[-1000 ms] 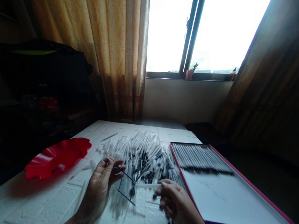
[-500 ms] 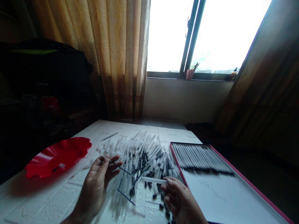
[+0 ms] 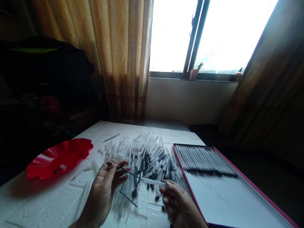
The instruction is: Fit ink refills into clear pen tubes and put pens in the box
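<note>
While the left hand (image 3: 104, 186) pinches a thin ink refill (image 3: 124, 170) and the right hand (image 3: 177, 202) a clear pen barrel (image 3: 153, 181) above the bench's near edge, insertion is underway; tips need aligning.

Daylight floods through a blown-out window (image 3: 213, 34), its panes washed to pure white glare, while the room around it sinks into deep shadow. The curtain (image 3: 114, 57) glows amber where backlit. The left side is nearly black, detail lost. The white table (image 3: 42, 202) catches soft, dim light. Frame edges bend with wide-angle distortion, and the heap of pen parts (image 3: 144, 158) shows slight blur.
</note>
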